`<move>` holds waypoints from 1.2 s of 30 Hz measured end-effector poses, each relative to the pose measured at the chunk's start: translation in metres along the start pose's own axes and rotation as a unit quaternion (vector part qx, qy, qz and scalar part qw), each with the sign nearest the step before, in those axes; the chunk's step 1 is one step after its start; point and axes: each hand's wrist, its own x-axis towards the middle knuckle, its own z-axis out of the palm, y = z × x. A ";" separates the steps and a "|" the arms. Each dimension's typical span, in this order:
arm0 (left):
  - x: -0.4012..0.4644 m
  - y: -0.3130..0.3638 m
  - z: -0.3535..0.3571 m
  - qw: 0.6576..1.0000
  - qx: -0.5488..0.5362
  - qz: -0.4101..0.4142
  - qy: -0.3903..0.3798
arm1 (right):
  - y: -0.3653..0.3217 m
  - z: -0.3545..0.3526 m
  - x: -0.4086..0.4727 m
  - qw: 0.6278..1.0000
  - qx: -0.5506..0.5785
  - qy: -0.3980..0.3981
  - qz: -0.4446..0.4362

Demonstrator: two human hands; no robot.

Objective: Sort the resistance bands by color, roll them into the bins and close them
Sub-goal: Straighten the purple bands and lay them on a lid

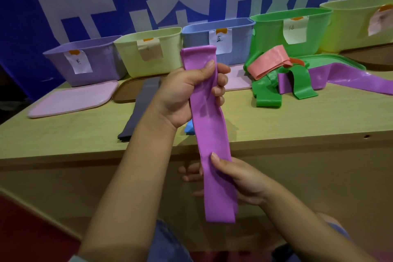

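A folded purple band (209,134) hangs upright in front of the table edge. My left hand (187,91) grips its upper part, and my right hand (234,178) pinches its lower part with the thumb on the front. A row of open bins lines the back: purple bin (85,70), pale yellow-green bin (153,64), blue bin (200,38), green bin (272,32), another pale yellow bin (350,27). At the right lies a pile with a pink band (268,61), green bands (268,95) and a second purple band (350,78).
A dark grey band (138,108) lies flat on the wooden table (297,125), and a blue band (189,128) peeks out behind the held one. Lids lie in front of the bins: pink lid (70,102), brown lid (125,93), another pink lid (238,78), green lid (336,61).
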 end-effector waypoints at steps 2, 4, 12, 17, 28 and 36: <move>0.000 0.001 -0.003 1.000 -0.005 0.003 0.004 | 0.000 -0.005 -0.002 0.998 -0.050 0.021 -0.013; 0.001 0.003 -0.007 1.000 -0.011 0.006 0.010 | 0.001 -0.008 -0.005 0.997 -0.069 0.026 -0.013; 0.006 0.005 -0.018 0.999 -0.017 0.015 0.046 | 0.013 -0.007 -0.009 0.969 -0.227 0.099 -0.019; 0.009 0.009 -0.031 0.998 -0.014 0.030 0.061 | 0.011 -0.004 -0.013 0.982 -0.165 0.086 -0.031; 0.007 0.016 -0.042 0.995 0.005 0.047 0.088 | 0.033 -0.012 0.000 0.967 -0.195 0.163 -0.021; 0.001 0.016 -0.039 0.995 0.015 0.057 0.085 | 0.040 -0.015 0.004 0.938 -0.280 0.198 -0.055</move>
